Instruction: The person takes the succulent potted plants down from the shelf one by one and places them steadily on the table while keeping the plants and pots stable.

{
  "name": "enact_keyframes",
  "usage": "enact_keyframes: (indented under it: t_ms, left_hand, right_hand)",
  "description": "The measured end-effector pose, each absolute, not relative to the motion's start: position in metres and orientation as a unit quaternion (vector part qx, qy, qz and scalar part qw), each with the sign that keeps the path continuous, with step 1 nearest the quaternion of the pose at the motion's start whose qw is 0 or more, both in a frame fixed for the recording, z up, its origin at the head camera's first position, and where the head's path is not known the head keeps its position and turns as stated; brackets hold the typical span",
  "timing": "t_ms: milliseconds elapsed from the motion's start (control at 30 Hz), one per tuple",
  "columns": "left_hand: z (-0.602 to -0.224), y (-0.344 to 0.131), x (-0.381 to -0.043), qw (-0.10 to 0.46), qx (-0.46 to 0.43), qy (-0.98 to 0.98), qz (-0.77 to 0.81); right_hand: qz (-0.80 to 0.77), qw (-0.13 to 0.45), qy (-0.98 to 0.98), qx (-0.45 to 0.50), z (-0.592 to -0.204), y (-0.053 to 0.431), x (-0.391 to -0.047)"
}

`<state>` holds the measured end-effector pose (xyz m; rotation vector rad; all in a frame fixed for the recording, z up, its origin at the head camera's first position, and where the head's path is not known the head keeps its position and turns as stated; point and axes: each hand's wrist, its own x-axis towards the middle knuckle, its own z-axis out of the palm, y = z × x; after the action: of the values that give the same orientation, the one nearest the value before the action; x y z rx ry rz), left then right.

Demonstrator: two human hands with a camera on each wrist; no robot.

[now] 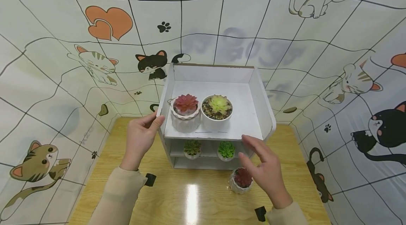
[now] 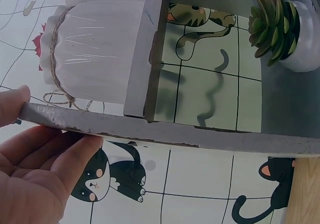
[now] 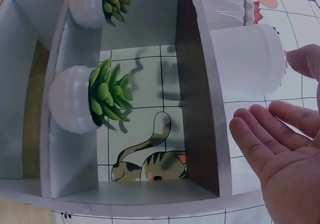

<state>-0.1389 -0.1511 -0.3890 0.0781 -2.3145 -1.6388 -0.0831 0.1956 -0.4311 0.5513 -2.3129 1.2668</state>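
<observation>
A white tiered shelf point(image 1: 241, 94) stands on the table. My left hand point(image 1: 142, 138) pinches the front edge of its left side panel point(image 2: 175, 134), thumb on one face and fingers on the other. On the top tier sit a red succulent point(image 1: 186, 107) in a fluted pot tied with twine and a light green succulent point(image 1: 219, 107) in a smooth white pot point(image 3: 250, 59). My right hand point(image 1: 264, 168) is held before the top tier's right front, fingers extended and holding nothing. Two small green succulents, one darker point(image 1: 192, 147) and one bright point(image 1: 226, 150), occupy the tier below.
A dark red succulent point(image 1: 242, 177) in a pale pot is on the wooden table point(image 1: 168, 196), in front of the shelf and close to my right hand. Black tape patches point(image 1: 150, 179) mark the tabletop. Cat-print sheeting point(image 1: 203, 17) surrounds the table at the back and sides.
</observation>
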Motion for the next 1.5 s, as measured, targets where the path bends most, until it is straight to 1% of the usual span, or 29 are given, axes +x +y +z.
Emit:
enact_keyframes:
  t_ms: [267,400,633,967,1333,1500]
  left_hand:
    - [-0.387,-0.149,-0.139,0.149,0.025,-0.805,-0.574]
    - [-0.387,-0.15,-0.139,0.152,0.028,-0.807,-0.571]
    - [-0.39,-0.154,-0.139,0.157,0.029,-0.81,-0.565]
    - [-0.391,-0.154,-0.14,0.157,0.025,-0.808,-0.567]
    - [-0.391,-0.156,-0.139,0.155,0.026,-0.809,-0.567]
    - [-0.391,-0.156,-0.139,0.154,0.028,-0.809,-0.567]
  right_hand:
    - [0.456,0.253,-0.824,0.221,-0.421,0.189,-0.093]
    - [0.463,0.251,-0.82,0.224,-0.415,0.184,-0.1]
    - [0.508,0.2,-0.813,0.203,-0.401,0.178,-0.113]
    - [0.538,0.158,-0.803,0.202,-0.388,0.172,-0.134]
    - [0.537,0.126,-0.812,0.192,-0.38,0.165,-0.148]
    - [0.54,0.093,-0.815,0.188,-0.375,0.161,-0.155]
